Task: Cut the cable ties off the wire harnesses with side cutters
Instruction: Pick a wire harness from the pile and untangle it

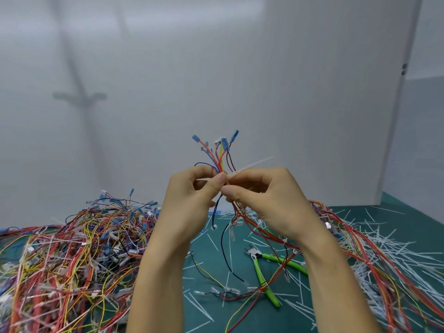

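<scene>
Both hands are raised above the table and meet on one wire harness [219, 155], a bunch of red, orange, yellow and blue wires ending in blue connectors. My left hand [189, 198] pinches the bundle between thumb and fingers. My right hand [266, 200] pinches it right beside that, at a white cable tie [254, 164] whose tail sticks out to the upper right. The harness's loose ends hang down to the table. The side cutters [264, 272], with green handles, lie on the green mat below my right wrist, crossed by wires, in neither hand.
A big heap of tied harnesses [72, 255] covers the left of the green mat [206, 316]. More harnesses and many cut white tie pieces [384, 251] lie at the right. White panels wall the table at the back and right.
</scene>
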